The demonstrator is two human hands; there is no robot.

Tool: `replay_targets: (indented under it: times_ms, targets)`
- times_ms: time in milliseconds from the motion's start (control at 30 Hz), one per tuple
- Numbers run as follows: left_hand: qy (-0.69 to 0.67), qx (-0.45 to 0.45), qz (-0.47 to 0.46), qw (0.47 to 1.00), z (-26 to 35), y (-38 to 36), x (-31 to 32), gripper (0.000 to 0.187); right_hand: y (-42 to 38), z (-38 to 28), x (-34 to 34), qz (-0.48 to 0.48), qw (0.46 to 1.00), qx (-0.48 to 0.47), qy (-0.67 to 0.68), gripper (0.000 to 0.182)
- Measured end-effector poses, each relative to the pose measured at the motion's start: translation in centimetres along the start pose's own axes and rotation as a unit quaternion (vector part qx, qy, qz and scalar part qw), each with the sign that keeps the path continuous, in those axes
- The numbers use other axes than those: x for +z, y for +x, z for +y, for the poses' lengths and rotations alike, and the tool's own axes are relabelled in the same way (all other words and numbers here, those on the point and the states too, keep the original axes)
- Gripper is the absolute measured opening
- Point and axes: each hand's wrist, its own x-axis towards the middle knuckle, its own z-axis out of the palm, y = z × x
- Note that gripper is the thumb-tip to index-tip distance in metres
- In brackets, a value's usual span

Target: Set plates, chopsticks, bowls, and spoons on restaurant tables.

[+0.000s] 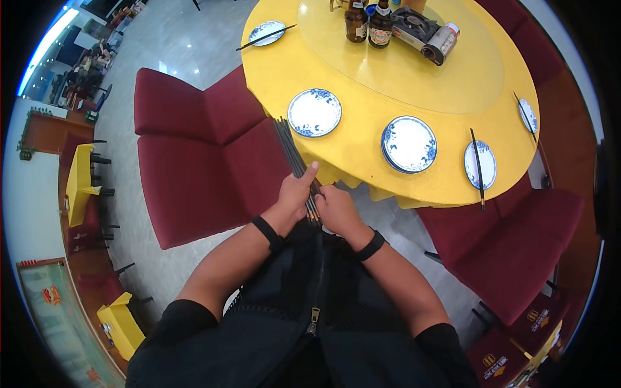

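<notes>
A bundle of dark chopsticks (291, 147) is held in front of my body, its far ends over the table's edge by a plate. My left hand (297, 193) is wrapped round the bundle, thumb pointing forward. Close beside it, my right hand (337, 208) has its fingers closed on the lower part of the same bundle. Just beyond the far ends lies a blue-patterned plate (314, 113). To its right is a stack of similar plates (409, 144). Farther right, a single chopstick pair (477, 161) rests across another plate (490, 169).
The round table has a yellow cloth (362, 155) and a glass turntable (414, 84). Brown bottles (380, 29) and a portable gas stove (417, 27) stand on it. Maroon chairs flank me at left (187, 168) and right (511, 246). Another plate (266, 32) with chopsticks lies at far left.
</notes>
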Motion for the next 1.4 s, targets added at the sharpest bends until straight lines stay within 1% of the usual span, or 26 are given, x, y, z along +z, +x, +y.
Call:
replay_targets:
  times_ms: [33,67,133,167,200,233,267,333,467,533,567,633,667,733,867,933,1033,1167,1233,1367,1400]
  targets:
    - [0.006,-0.003,-0.004,1.000,-0.4,0.4,-0.3,0.035,-0.1,0.1,-0.2,-0.013,0.999,0.010,0.048,0.021]
    - [0.003,-0.002,-0.005,1.000,-0.8,0.8,-0.8,0.035,-0.3,0.1,-0.4,-0.013,0.999,0.008,0.045,0.021]
    - [0.036,-0.056,0.013,0.998,-0.7,1.0,-1.3,0.036,-0.9,-0.5,-1.1,-0.032,0.977,0.051,0.205,0.020]
    - [0.034,-0.056,0.010,0.998,-0.9,1.1,-1.4,0.036,-0.9,-0.1,-1.2,-0.031,0.978,0.051,0.202,0.020]
    - [0.014,-0.058,0.007,0.998,-0.6,0.9,-1.1,0.035,-0.7,0.4,-1.2,-0.045,0.947,0.104,0.299,0.020]
    - [-0.006,-0.060,0.003,0.998,-0.3,0.8,-0.9,0.034,-0.6,0.8,-1.3,-0.059,0.905,0.154,0.393,0.019]
    - [-0.008,-0.058,0.000,0.998,-0.4,1.1,-1.1,0.034,-0.6,1.3,-1.5,-0.058,0.906,0.152,0.390,0.019]
    - [0.014,0.003,-0.046,0.999,-0.5,1.5,-1.7,0.029,-0.6,1.6,-2.1,-0.014,0.865,0.193,0.463,0.019]
    - [-0.020,-0.013,-0.064,0.998,0.5,1.6,-2.0,0.025,1.0,3.0,-1.6,-0.004,0.852,0.215,0.478,0.018]
    - [-0.007,-0.040,-0.058,0.998,0.9,1.9,-2.8,0.022,2.6,3.4,-0.9,-0.008,0.820,0.241,0.520,0.019]
    - [-0.008,-0.043,-0.058,0.997,1.0,1.9,-3.3,0.022,3.3,3.6,-0.4,-0.008,0.819,0.245,0.519,0.019]
    - [0.018,-0.031,-0.065,0.997,1.6,2.4,-4.1,0.022,5.6,3.0,0.0,-0.008,0.803,0.241,0.544,0.020]
    - [0.017,-0.029,-0.069,0.997,1.9,2.8,-4.4,0.022,6.9,2.6,0.1,-0.005,0.805,0.238,0.543,0.020]
    - [0.052,-0.029,-0.034,0.998,2.1,3.4,-5.2,0.023,9.2,2.0,0.8,0.002,0.793,0.237,0.562,0.020]
    - [0.090,-0.035,-0.006,0.995,2.8,5.2,-6.6,0.019,13.4,1.0,2.6,0.037,0.785,0.260,0.561,0.020]
    - [0.133,-0.012,0.018,0.991,3.0,6.2,-7.1,0.017,14.7,0.8,3.8,0.044,0.777,0.283,0.561,0.018]
    - [0.152,-0.015,0.010,0.988,3.2,8.2,-7.8,0.017,15.7,0.7,5.3,0.046,0.778,0.304,0.548,0.015]
    - [0.158,-0.040,-0.012,0.986,3.2,10.3,-7.7,0.020,16.4,0.4,5.8,0.048,0.789,0.322,0.521,0.018]
    - [0.172,-0.042,-0.023,0.984,3.6,10.6,-7.6,0.024,16.9,0.3,6.0,0.048,0.771,0.314,0.552,0.019]
    - [0.182,-0.049,-0.025,0.982,3.7,11.3,-8.0,0.026,17.3,0.5,6.5,0.043,0.745,0.317,0.585,0.021]
    - [0.179,-0.045,-0.023,0.983,3.6,11.7,-8.3,0.027,17.4,0.7,6.7,0.040,0.731,0.312,0.606,0.021]
